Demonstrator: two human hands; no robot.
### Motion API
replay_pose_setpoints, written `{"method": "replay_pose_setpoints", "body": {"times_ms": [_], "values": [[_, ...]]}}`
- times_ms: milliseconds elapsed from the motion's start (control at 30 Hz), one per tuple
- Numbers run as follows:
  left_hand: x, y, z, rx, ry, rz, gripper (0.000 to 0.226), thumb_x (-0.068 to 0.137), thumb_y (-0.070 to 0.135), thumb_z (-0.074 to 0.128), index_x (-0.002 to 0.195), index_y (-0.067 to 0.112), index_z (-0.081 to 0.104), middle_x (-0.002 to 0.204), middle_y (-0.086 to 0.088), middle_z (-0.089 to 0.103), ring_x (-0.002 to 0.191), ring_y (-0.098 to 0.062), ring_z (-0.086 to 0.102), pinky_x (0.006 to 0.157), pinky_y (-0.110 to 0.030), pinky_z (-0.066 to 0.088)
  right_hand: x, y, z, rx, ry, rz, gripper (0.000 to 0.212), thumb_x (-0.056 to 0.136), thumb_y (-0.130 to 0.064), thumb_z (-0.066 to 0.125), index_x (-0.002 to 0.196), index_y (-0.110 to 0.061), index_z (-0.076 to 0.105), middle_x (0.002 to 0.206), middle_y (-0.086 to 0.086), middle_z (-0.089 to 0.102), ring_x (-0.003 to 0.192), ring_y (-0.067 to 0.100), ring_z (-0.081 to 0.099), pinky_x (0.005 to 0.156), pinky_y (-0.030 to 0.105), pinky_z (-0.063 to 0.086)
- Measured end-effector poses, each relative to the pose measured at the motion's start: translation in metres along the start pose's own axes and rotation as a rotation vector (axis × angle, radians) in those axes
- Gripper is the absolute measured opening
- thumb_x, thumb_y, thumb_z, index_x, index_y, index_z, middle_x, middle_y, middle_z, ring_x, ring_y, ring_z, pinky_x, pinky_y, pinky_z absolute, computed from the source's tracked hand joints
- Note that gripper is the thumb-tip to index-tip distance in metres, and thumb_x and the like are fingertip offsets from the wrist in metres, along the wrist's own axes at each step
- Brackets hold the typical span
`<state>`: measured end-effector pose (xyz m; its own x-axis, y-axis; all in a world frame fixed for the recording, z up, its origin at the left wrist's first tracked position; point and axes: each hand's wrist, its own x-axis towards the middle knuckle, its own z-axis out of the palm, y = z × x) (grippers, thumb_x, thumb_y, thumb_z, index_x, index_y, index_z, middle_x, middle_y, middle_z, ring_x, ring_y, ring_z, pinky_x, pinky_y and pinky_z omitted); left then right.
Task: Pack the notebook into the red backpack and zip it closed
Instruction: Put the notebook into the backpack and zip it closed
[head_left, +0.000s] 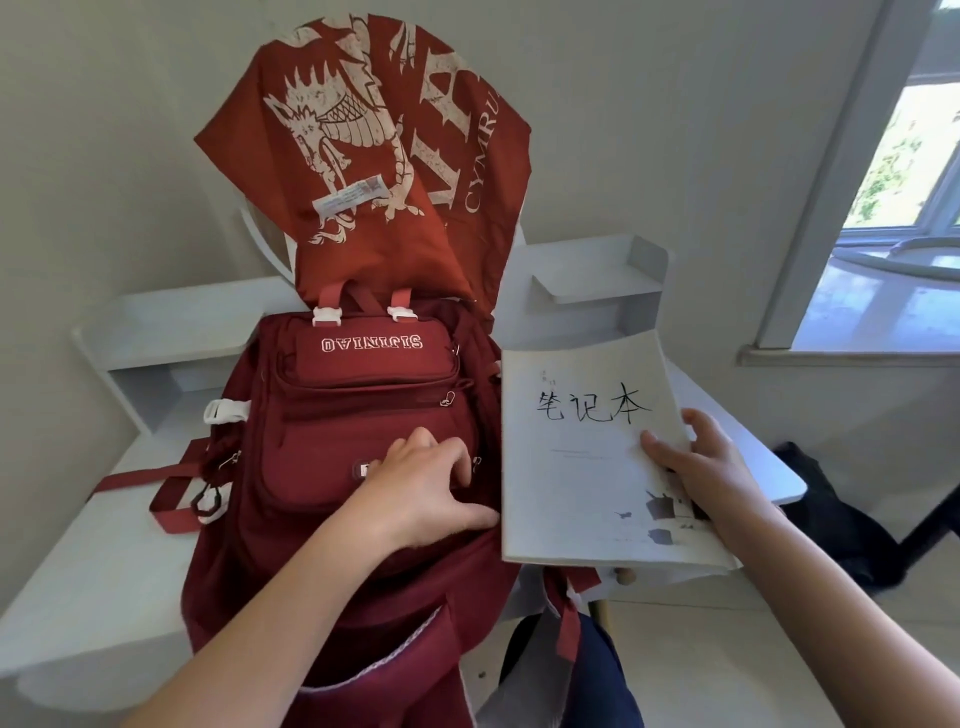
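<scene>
The red backpack (332, 415) lies flat on the white desk (78, 587), front pockets up, its top toward me and hanging over the near edge. My left hand (426, 483) presses on its front pocket, fingers spread, thumb at the bag's right edge. Just to the right, the white notebook (582, 467) with black handwritten characters is held slightly above the desk. My right hand (701, 467) grips its right edge, thumb on the cover. The notebook's left edge touches or nearly touches the backpack's side.
A red cloth with a white dragon print (374, 156) drapes over a chair back behind the bag. White desk shelves (597, 280) stand at the back. A black bag (831, 514) lies on the floor at right; a window (904, 156) is at top right.
</scene>
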<state>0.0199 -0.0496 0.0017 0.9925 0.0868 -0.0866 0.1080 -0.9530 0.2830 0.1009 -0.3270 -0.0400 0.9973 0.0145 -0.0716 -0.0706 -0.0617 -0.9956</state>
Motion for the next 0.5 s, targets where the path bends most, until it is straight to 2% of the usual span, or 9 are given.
{"method": "replay_pose_setpoints", "body": {"times_ms": [100, 200, 300, 400, 500], "values": [[-0.003, 0.008, 0.007, 0.099, 0.012, 0.044, 0.043, 0.059, 0.066, 0.057, 0.088, 0.035, 0.054, 0.101, 0.009, 0.042, 0.099, -0.016, 0.038, 0.082, -0.036, 0.031, 0.0, 0.001, 0.001, -0.011, -0.012, 0.01, 0.038, 0.086, -0.025, 0.07, 0.119, -0.024, 0.052, 0.098, 0.01, 0.071, 0.07, 0.024, 0.074, 0.058, 0.035, 0.059], [-0.003, 0.018, 0.017, 0.184, 0.073, 0.07, 0.035, 0.072, 0.051, 0.058, 0.099, 0.028, 0.058, 0.105, 0.003, 0.042, 0.102, -0.022, 0.041, 0.089, -0.04, 0.036, -0.001, 0.002, 0.003, -0.01, -0.025, 0.017, 0.037, 0.086, -0.026, 0.069, 0.118, -0.025, 0.051, 0.099, 0.009, 0.071, 0.07, 0.023, 0.074, 0.057, 0.033, 0.059], [-0.003, 0.024, 0.023, 0.229, 0.145, 0.087, 0.027, 0.077, 0.039, 0.057, 0.093, 0.019, 0.063, 0.103, 0.0, 0.045, 0.098, -0.026, 0.044, 0.085, -0.042, 0.04, -0.002, 0.002, 0.004, -0.012, -0.03, 0.02, 0.037, 0.086, -0.026, 0.07, 0.118, -0.026, 0.051, 0.098, 0.008, 0.071, 0.068, 0.022, 0.074, 0.054, 0.032, 0.059], [-0.002, 0.024, 0.022, 0.108, 0.188, 0.09, 0.021, 0.079, 0.031, 0.056, 0.086, 0.013, 0.067, 0.101, -0.003, 0.055, 0.095, -0.028, 0.053, 0.083, -0.043, 0.047, -0.003, 0.003, 0.001, -0.01, -0.035, 0.012, 0.036, 0.085, -0.026, 0.07, 0.116, -0.026, 0.052, 0.097, 0.008, 0.072, 0.068, 0.022, 0.074, 0.056, 0.034, 0.06], [0.003, 0.02, 0.016, -0.104, 0.23, 0.076, 0.015, 0.078, 0.02, 0.059, 0.078, 0.011, 0.071, 0.094, -0.008, 0.066, 0.091, -0.027, 0.061, 0.082, -0.036, 0.047, -0.004, 0.004, 0.0, -0.003, -0.037, 0.017, 0.036, 0.085, -0.026, 0.07, 0.116, -0.026, 0.053, 0.097, 0.008, 0.072, 0.07, 0.023, 0.074, 0.059, 0.036, 0.06]]}}
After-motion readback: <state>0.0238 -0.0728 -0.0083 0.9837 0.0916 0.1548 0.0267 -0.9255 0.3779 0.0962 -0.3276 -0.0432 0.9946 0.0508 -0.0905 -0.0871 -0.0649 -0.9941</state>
